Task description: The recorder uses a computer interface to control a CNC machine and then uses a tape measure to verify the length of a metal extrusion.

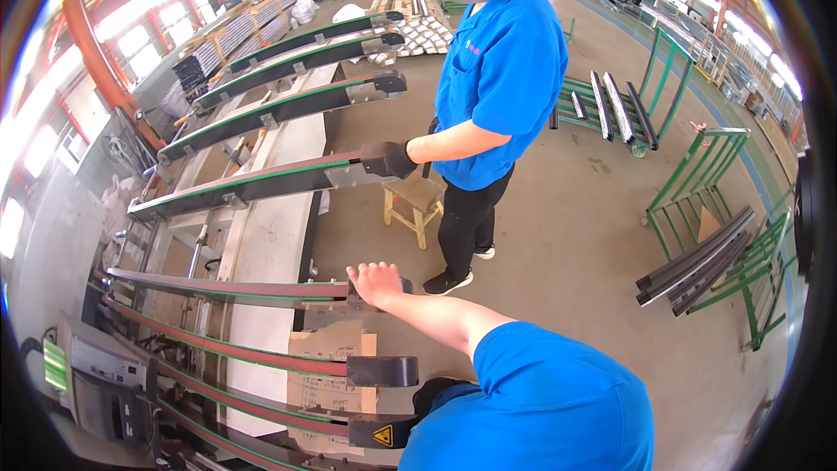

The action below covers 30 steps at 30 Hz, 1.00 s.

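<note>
My right hand (376,284) reaches across from the right in a blue short sleeve. It rests on the end of a long conveyor arm (261,290) with a reddish-brown belt and green edging. Its fingers look extended and slightly apart over the arm's dark end piece; the palm's underside is hidden. My left hand does not appear. Opposite me, a person in a blue shirt (510,78) stands with a black-gloved hand (398,160) on the end of the neighbouring conveyor arm (261,183).
More parallel arms (261,351) run beside mine, one bearing a yellow warning sticker (383,436). Cardboard (336,384) lies beneath them. A wooden stool (413,201) stands by the person. Green racks (697,192) hold dark profiles (697,260). A control box (109,362) sits at lower left.
</note>
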### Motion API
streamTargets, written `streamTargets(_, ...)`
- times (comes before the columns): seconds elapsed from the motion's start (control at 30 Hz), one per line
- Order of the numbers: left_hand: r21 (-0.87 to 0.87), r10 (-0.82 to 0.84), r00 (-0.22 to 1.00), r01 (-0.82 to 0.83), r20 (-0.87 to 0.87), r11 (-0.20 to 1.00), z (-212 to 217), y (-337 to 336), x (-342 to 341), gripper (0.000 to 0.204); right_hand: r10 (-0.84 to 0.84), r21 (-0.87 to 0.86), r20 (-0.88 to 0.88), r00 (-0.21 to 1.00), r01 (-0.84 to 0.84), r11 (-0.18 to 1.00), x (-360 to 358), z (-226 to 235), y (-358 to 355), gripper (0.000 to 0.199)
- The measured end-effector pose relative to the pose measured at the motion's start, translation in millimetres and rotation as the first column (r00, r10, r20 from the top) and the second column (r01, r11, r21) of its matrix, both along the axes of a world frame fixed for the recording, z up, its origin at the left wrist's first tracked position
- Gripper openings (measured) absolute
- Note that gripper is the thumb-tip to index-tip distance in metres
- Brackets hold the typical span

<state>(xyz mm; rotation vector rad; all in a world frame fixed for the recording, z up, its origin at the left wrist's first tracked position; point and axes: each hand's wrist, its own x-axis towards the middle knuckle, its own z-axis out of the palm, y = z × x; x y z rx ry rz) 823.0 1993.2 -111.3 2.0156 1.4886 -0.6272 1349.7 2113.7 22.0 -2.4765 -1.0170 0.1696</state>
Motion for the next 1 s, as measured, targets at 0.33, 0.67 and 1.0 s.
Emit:
streamTargets(0.33,0.027,-0.021,1.0,0.021,0.015,0.999,-12,4,9,0.04,-0.015,0.02,-0.011,1.0,0.016,1.0,-3,0,-2,0.057)
streamTargets(0.67,0.061,-0.024,0.999,0.022,0.03,0.998,-16,11,22,0.036,-0.026,0.036,0.06,0.998,0.024,0.999,1,-5,7,0.057)
streamTargets(1.0,0.118,0.061,0.998,-0.064,0.025,0.991,-5,-2,5,0.033,-0.021,0.058,0.056,0.998,0.018,0.998,-8,-3,2,0.058)
